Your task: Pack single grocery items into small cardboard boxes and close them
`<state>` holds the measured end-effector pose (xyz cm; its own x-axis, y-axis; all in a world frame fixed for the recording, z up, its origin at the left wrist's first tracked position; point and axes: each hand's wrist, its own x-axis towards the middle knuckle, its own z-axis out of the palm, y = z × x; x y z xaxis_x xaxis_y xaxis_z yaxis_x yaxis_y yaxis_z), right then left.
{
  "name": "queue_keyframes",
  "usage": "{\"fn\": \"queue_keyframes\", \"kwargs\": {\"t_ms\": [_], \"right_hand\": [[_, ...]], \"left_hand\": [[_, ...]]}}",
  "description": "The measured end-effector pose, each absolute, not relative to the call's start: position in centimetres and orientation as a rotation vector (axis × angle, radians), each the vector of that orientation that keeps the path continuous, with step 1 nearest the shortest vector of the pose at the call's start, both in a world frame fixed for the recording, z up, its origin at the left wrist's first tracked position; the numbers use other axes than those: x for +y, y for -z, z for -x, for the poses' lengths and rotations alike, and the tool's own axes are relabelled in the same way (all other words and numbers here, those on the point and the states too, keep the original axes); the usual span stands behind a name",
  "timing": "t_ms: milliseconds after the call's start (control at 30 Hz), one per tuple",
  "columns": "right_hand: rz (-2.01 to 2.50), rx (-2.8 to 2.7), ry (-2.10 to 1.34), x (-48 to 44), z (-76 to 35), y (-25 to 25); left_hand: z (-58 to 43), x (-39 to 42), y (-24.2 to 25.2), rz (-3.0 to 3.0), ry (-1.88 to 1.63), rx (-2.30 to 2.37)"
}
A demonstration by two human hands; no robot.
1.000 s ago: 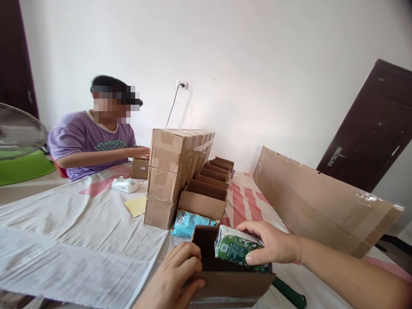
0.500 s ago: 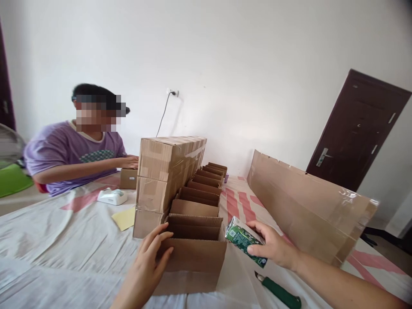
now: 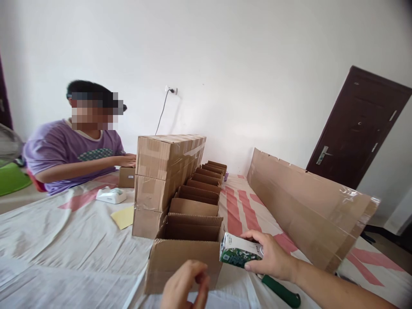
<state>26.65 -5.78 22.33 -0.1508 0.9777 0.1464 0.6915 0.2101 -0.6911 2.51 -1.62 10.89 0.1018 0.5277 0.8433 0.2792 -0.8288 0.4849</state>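
My right hand (image 3: pixel 272 256) grips a small green-and-white box (image 3: pixel 241 249) with a shiny wrapped end, thumb below and fingers on top. The box lies on its side just right of an open cardboard box (image 3: pixel 185 262). In front of that cardboard box is my left hand (image 3: pixel 186 285), its fingers loosely curled and apart with nothing in them. Under my right hand lies a green-handled utility knife (image 3: pixel 281 292), its blade mostly hidden by the hand.
Open cardboard boxes (image 3: pixel 195 207) run back in a row beside stacked taped cartons (image 3: pixel 151 159). A cardboard panel (image 3: pixel 309 206) stands to the right. A person (image 3: pixel 80 146) sits at left behind a white device (image 3: pixel 111 195) and yellow paper (image 3: pixel 124 217).
My left hand has left the open box's rim and moved right and down in front of it. My right hand has turned the green-and-white box and shifted it slightly down.
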Motion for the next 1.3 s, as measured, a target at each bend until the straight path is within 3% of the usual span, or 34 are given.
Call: {"fn": "queue_keyframes", "kwargs": {"t_ms": [133, 267, 433, 733, 867, 1300], "right_hand": [[1.571, -1.993, -0.525, -6.2, -26.4, -22.2], [1.571, -2.17, -0.389, -6.7, -26.0, -21.8], [1.413, -2.302, -0.339, -6.3, -25.3, -22.2], [1.204, -1.848, -0.636, -3.8, -25.8, -19.9], [1.13, -1.75, -0.799, -3.6, -25.2, -18.1], [1.157, -1.701, -0.77, -5.1, -24.9, -16.9]], "left_hand": [[-5.7, -1.9, -9.0, -2.073, -1.325, 0.831], [-6.7, -0.7, -7.9, -1.827, -1.19, 0.729], [-6.6, -0.9, -9.1, -1.51, -1.267, 0.441], [-5.0, -1.1, -13.4, -0.941, -1.443, 0.549], [-4.4, -0.8, -13.2, -0.945, -1.463, 0.542], [-3.8, -0.3, -11.4, -1.31, -1.444, 0.51]]}}
